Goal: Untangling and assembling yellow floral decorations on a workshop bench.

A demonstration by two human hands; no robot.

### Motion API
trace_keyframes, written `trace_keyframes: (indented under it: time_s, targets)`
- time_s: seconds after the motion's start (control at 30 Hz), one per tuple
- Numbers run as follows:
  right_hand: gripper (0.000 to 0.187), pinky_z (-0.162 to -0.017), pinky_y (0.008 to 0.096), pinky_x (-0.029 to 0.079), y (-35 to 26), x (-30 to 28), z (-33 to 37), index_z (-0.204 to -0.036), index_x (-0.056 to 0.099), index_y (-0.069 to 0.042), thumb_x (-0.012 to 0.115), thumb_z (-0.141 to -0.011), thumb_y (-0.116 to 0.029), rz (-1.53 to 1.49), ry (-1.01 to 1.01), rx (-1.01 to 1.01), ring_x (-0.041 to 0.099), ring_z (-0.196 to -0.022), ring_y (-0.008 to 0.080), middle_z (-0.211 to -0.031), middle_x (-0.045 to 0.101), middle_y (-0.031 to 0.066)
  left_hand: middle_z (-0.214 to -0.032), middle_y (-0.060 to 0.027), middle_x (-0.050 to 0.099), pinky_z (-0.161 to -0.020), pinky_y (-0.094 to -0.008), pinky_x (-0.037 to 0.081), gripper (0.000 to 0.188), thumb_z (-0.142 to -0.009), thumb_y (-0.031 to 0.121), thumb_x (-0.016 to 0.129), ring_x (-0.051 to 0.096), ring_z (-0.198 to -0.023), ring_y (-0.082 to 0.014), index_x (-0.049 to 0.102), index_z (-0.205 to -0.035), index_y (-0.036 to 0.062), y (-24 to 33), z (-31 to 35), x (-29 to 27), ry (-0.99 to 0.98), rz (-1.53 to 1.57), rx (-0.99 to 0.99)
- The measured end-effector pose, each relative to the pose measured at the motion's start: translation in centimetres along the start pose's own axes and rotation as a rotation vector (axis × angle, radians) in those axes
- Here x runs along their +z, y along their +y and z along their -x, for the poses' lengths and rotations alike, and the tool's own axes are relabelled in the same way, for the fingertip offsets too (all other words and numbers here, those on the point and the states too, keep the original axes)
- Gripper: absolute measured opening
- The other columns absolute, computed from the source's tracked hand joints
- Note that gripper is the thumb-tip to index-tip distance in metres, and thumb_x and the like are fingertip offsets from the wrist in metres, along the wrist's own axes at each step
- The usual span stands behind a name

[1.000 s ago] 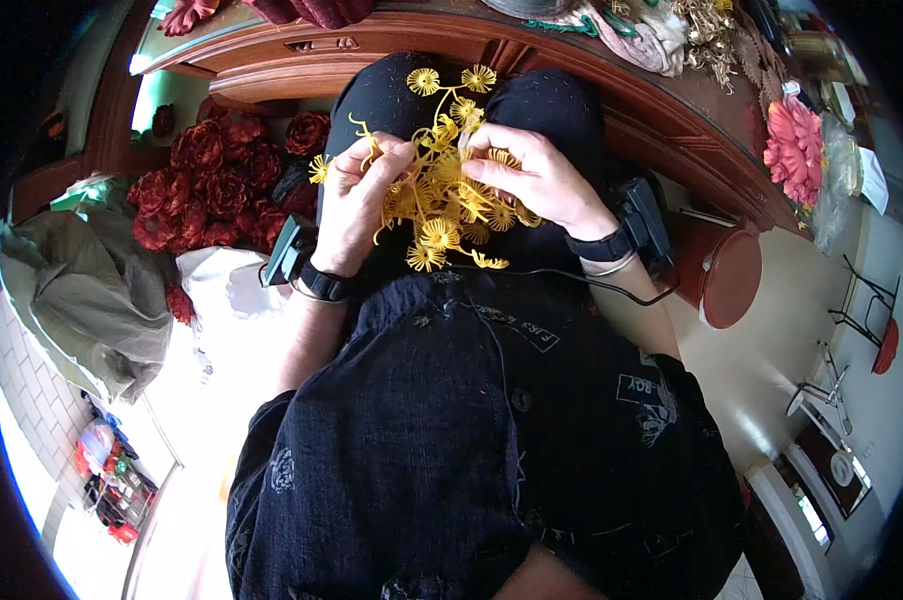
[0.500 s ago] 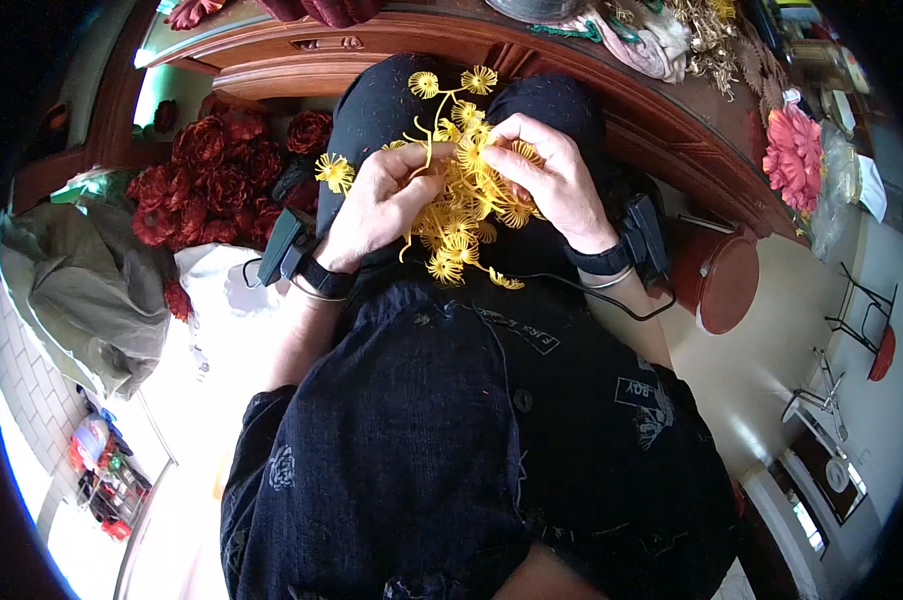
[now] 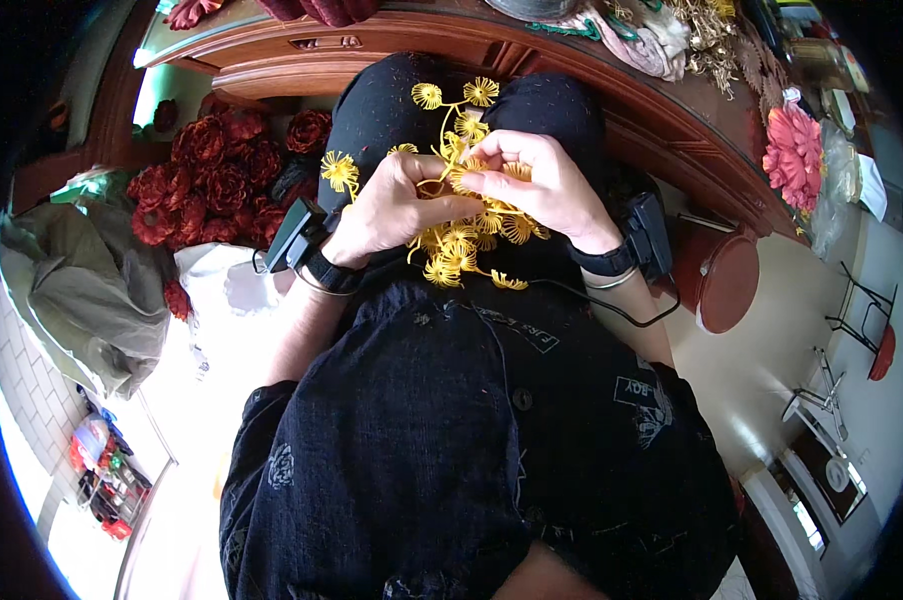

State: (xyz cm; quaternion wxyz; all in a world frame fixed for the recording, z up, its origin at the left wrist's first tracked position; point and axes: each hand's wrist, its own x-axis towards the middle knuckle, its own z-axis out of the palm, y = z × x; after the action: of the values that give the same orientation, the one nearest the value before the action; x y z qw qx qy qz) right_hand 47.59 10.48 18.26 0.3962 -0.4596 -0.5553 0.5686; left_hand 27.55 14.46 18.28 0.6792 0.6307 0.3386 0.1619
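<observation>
A pile of yellow artificial flowers (image 3: 460,254) with thin fringed petals lies in my lap. My left hand (image 3: 394,208) is closed in a pinch on a yellow flower stem, its thumb pointing toward the right hand. From the fingers a branch reaches up over my knees, ending in two round yellow blooms (image 3: 481,92). Opposite it, my right hand (image 3: 544,190) pinches a yellow flower (image 3: 466,178) on the same branch, thumb and forefinger together. Another bloom (image 3: 340,172) sticks out left of my left hand. The exact join between the fingertips is hidden.
Dark red artificial flowers (image 3: 212,175) are heaped at the left. A brown wooden table with drawers (image 3: 412,40) stands before my knees, with cloth (image 3: 657,45) and dried stems on top. A reddish-brown round stool (image 3: 729,282) is at the right. A cable hangs from my right wrist.
My left hand has shifted right and slightly down, its thumb now stretched toward the right hand. The right hand has dipped a little. The upper blooms have moved slightly.
</observation>
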Motion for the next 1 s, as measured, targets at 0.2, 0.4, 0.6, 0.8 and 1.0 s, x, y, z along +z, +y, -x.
trace_keyframes:
  time_s: [0.2, 0.4, 0.6, 0.8, 1.0]
  targets:
    - [0.012, -0.059, 0.0208, 0.043, -0.2, 0.5, 0.2, -0.083, 0.065, 0.000, 0.069, -0.083, -0.011, -0.004, 0.137, 0.071, 0.054, -0.066, 0.0049, -0.073, 0.063, 0.0021, -0.064, 0.0046, 0.058, -0.048, -0.0189, 0.033, 0.017, -0.082, 0.018, 0.074, 0.046, -0.054, -0.0002, 0.068, -0.083, 0.0022, 0.3, 0.2, -0.2, -0.010, 0.065, -0.097]
    - [0.010, -0.060, 0.0190, 0.041, -0.6, 2.0, 1.2, -0.081, 0.061, -0.001, 0.068, -0.084, -0.008, -0.212, 0.384, 0.135, 0.052, -0.067, 0.0033, -0.074, 0.060, -0.0012, -0.065, 0.0052, 0.059, -0.049, -0.0188, 0.033, 0.015, -0.083, 0.017, 0.073, 0.046, -0.055, -0.0001, 0.068, -0.082, 0.0040, 0.9, 0.1, -0.4, 0.013, 0.137, -0.067]
    - [0.010, -0.052, 0.0180, 0.038, -0.7, -0.2, 1.7, -0.089, 0.062, -0.002, 0.063, -0.089, -0.012, -0.228, 0.698, -0.007, 0.048, -0.059, 0.0028, -0.072, 0.057, -0.0018, -0.074, 0.0035, 0.065, -0.058, -0.0190, 0.040, 0.010, -0.082, 0.012, 0.074, 0.052, -0.062, -0.0020, 0.070, -0.084, 0.0032, 1.4, 1.7, 0.0, 0.009, 0.313, -0.113]
    - [0.012, -0.049, 0.0176, 0.036, -1.7, -2.3, 2.3, -0.090, 0.058, -0.003, 0.057, -0.094, -0.014, -0.218, 0.406, 0.112, 0.045, -0.055, 0.0023, -0.066, 0.054, -0.0027, -0.086, -0.0017, 0.069, -0.070, -0.0214, 0.048, 0.012, -0.081, 0.005, 0.073, 0.060, -0.075, -0.0062, 0.070, -0.092, 0.0019, -0.3, 2.1, -0.5, 0.023, 0.245, -0.090]
    - [0.016, -0.053, 0.0161, 0.038, -2.4, -2.6, 2.0, -0.105, 0.060, 0.000, 0.054, -0.095, -0.011, -0.110, 0.215, 0.070, 0.048, -0.060, 0.0025, -0.083, 0.062, 0.0003, -0.083, 0.0018, 0.068, -0.068, -0.0203, 0.047, 0.013, -0.083, 0.007, 0.072, 0.058, -0.073, -0.0031, 0.070, -0.095, 0.0034, 0.5, 1.8, -0.4, 0.034, 0.248, -0.039]
